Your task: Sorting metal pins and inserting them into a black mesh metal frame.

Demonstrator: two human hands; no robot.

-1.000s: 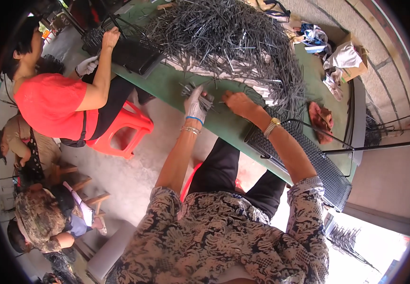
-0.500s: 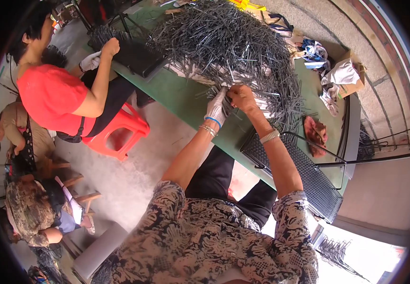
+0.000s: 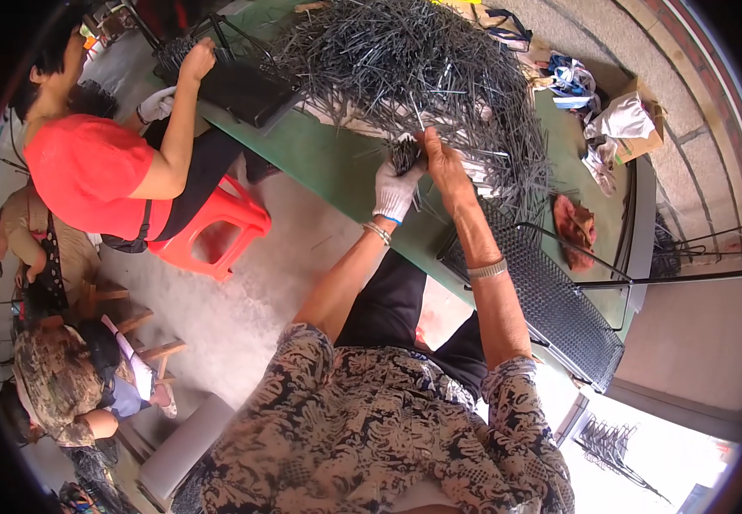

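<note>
My left hand (image 3: 396, 190), in a white knit glove, is closed around a bundle of thin dark strips (image 3: 404, 155) whose ends stick up from the fist. Right beside it my bare right hand (image 3: 448, 171) pinches with thumb and fingers at the bundle's edge. A single shiny thin strip (image 3: 419, 111) rises from its fingertips. Just beyond both hands a big tangled heap of the same dark strips (image 3: 422, 64) covers the green table (image 3: 345, 176). Part of the heap lies on pale sheeting.
A black mesh rack (image 3: 551, 300) leans at the table's right edge, near my right forearm. Beyond it lie a reddish cloth (image 3: 573, 231) and a cardboard box (image 3: 645, 137). At left, a person in red (image 3: 92, 171) sits on a red stool (image 3: 217, 236), by a black tray (image 3: 255, 98).
Both hands have shifted slightly; the left has turned so the bundle's ends point up, and the right hand's fingers have moved up beside it. The person in red has raised one hand.
</note>
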